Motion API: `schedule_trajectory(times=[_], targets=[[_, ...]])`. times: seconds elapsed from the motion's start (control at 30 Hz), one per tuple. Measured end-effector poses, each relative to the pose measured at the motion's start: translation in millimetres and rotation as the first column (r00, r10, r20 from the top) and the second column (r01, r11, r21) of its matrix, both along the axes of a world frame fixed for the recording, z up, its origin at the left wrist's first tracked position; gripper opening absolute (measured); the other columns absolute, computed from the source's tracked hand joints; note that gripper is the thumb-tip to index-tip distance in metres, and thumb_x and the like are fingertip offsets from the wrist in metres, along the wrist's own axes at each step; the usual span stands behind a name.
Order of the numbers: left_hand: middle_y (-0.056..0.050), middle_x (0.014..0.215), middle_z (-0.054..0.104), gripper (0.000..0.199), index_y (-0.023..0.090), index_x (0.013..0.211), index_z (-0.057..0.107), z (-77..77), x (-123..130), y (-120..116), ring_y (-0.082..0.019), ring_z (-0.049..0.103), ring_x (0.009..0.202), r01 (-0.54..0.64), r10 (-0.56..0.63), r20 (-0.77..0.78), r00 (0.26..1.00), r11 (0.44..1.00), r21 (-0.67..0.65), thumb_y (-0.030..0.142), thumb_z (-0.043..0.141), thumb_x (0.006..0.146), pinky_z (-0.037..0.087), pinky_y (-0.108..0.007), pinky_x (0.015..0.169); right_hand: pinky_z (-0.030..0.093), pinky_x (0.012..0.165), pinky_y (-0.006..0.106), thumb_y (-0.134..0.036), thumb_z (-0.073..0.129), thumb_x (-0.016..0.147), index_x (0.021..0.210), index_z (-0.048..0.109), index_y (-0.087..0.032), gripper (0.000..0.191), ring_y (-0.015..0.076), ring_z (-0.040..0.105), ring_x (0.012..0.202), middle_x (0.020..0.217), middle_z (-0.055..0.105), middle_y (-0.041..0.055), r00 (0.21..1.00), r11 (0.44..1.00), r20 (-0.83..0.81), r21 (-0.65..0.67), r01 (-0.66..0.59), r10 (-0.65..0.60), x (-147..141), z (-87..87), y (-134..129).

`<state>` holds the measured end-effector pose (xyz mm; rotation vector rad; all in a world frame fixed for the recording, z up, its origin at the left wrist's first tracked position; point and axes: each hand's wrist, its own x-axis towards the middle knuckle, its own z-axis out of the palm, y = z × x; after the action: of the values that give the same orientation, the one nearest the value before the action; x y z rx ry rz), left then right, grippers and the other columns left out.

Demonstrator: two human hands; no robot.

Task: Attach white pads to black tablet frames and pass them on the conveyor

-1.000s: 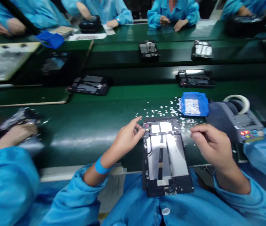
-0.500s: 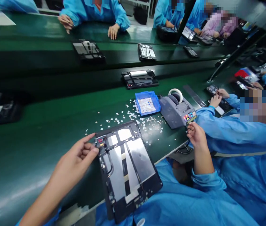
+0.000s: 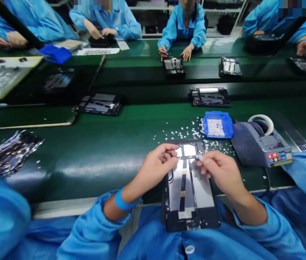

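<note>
An opened tablet [image 3: 203,187] with bare silver batteries lies at the bench's front edge, its lower end over my lap. My left hand [image 3: 160,160] is at its upper left corner, fingers curled over the edge and gripping it. Above the tablet's upper right part, my right hand [image 3: 219,169] pinches a small pale piece [image 3: 200,157], probably tape, between thumb and finger. Past the tablet stands a blue tray [image 3: 231,126] of small white pieces, with more scattered around it. Right of the tray is a grey tape dispenser [image 3: 247,144] with a white roll.
Other opened tablets [image 3: 98,104] [image 3: 209,96] lie on the green bench [image 3: 88,151]. Crumpled shiny film [image 3: 17,151] is at the left, near a co-worker's blue sleeve [image 3: 1,213]. People in blue sit across the bench, and another is at the right.
My right hand has come from the dispenser to above the tablet with the small piece. The view has swung left, and the tablet now sits straighter in front of me.
</note>
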<state>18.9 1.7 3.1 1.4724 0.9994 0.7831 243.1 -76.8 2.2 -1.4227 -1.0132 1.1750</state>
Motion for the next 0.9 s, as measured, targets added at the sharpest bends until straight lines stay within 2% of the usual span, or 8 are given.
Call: schedule_trajectory(times=[0.2, 0.33, 0.4, 0.5, 0.57, 0.63, 0.73, 0.9], targets=[[-0.003, 0.082, 0.068, 0.024, 0.017, 0.097, 0.064, -10.0, 9.9, 3.3, -0.013, 0.064, 0.074, -0.054, 0.12, 0.275, 0.954, 0.97, -0.236, 0.032, 0.076, 0.082, 0.052, -0.026, 0.07, 0.049, 0.053, 0.023, -0.039, 0.066, 0.09, 0.087, 0.074, -0.017, 0.024, 0.0111, 0.06, 0.056, 0.071, 0.072, 0.0019, 0.975, 0.972, 0.005, 0.074, -0.223, 0.223, -49.4, 9.7, 50.0], [0.002, 0.071, 0.06, 0.016, 0.018, 0.084, 0.061, -18.2, -2.3, 7.7, -0.01, 0.053, 0.062, -0.169, 0.206, 0.19, 0.96, 0.967, -0.192, 0.031, 0.07, 0.085, 0.043, -0.023, 0.059, 0.05, 0.054, 0.025, -0.04, 0.062, 0.093, 0.101, 0.077, -0.018, 0.028, 0.0134, 0.065, 0.06, 0.087, 0.078, 0.0056, 0.951, 0.953, 0.091, 0.035, -0.3, 0.296, -45.6, 0.3, 50.5], [0.001, 0.074, 0.061, 0.013, 0.018, 0.084, 0.061, -15.4, -14.9, 9.8, -0.011, 0.053, 0.063, -0.232, 0.244, 0.134, 0.961, 0.968, -0.095, 0.03, 0.066, 0.087, 0.043, -0.024, 0.059, 0.053, 0.061, 0.028, -0.038, 0.059, 0.097, 0.109, 0.077, -0.019, 0.029, 0.0161, 0.068, 0.068, 0.094, 0.079, 0.0065, 0.914, 0.946, 0.287, 0.07, -0.318, 0.286, -35.6, -4.5, 55.1], [-0.004, 0.089, 0.071, 0.01, 0.019, 0.084, 0.062, -5.8, -34.6, 12.9, -0.016, 0.063, 0.078, -0.198, 0.204, -0.036, 0.978, 0.971, 0.138, 0.026, 0.061, 0.091, 0.05, -0.029, 0.069, 0.053, 0.079, 0.034, -0.028, 0.051, 0.104, 0.116, 0.078, -0.021, 0.03, 0.0208, 0.068, 0.089, 0.104, 0.078, 0.0089, 0.659, 0.867, 0.733, 0.21, -0.453, 0.167, -18.5, -9.9, 69.6], [-0.006, 0.103, 0.075, 0.009, 0.02, 0.082, 0.062, -1.6, -42.4, 14.5, -0.02, 0.068, 0.095, -0.028, 0.107, -0.22, 0.97, 0.942, 0.334, 0.02, 0.059, 0.091, 0.053, -0.035, 0.082, 0.048, 0.081, 0.035, -0.021, 0.048, 0.105, 0.122, 0.077, -0.022, 0.034, 0.022, 0.064, 0.092, 0.106, 0.076, 0.0103, 0.406, 0.755, 0.911, 0.213, -0.62, 0.077, -10.2, -12.6, 80.4], [-0.007, 0.111, 0.077, 0.012, 0.02, 0.082, 0.062, -1.9, -43.9, 15.6, -0.023, 0.068, 0.105, 0.178, 0.039, -0.394, 0.918, 0.85, 0.497, 0.015, 0.057, 0.092, 0.051, -0.04, 0.091, 0.044, 0.077, 0.035, -0.018, 0.048, 0.105, 0.126, 0.076, -0.022, 0.034, 0.022, 0.059, 0.088, 0.103, 0.074, 0.0107, 0.221, 0.655, 0.975, 0.162, -0.738, 0.008, -5.1, -14.6, 88.8], [-0.009, 0.122, 0.077, 0.012, 0.019, 0.087, 0.063, -7.4, -38.9, 16.4, -0.027, 0.067, 0.107, 0.392, 0.037, -0.581, 0.813, 0.703, 0.593, 0.014, 0.056, 0.094, 0.051, -0.044, 0.092, 0.041, 0.075, 0.036, -0.017, 0.051, 0.105, 0.127, 0.075, -0.019, 0.032, 0.0225, 0.054, 0.085, 0.1, 0.071, 0.0108, 0.087, 0.587, 0.995, 0.101, -0.803, -0.053, -0.7, -16.1, 94.0], [-0.007, 0.132, 0.074, 0.01, 0.019, 0.093, 0.067, -9.7, -31.2, 17.2, -0.028, 0.063, 0.102, 0.554, 0.095, -0.731, 0.676, 0.589, 0.588, 0.013, 0.058, 0.093, 0.049, -0.044, 0.086, 0.038, 0.072, 0.037, -0.018, 0.048, 0.106, 0.135, 0.069, -0.015, 0.036, 0.0233, 0.053, 0.086, 0.101, 0.071, 0.0112, 0.005, 0.539, 0.997, 0.048, -0.841, -0.082, 4.6, -16.0, 91.9]])
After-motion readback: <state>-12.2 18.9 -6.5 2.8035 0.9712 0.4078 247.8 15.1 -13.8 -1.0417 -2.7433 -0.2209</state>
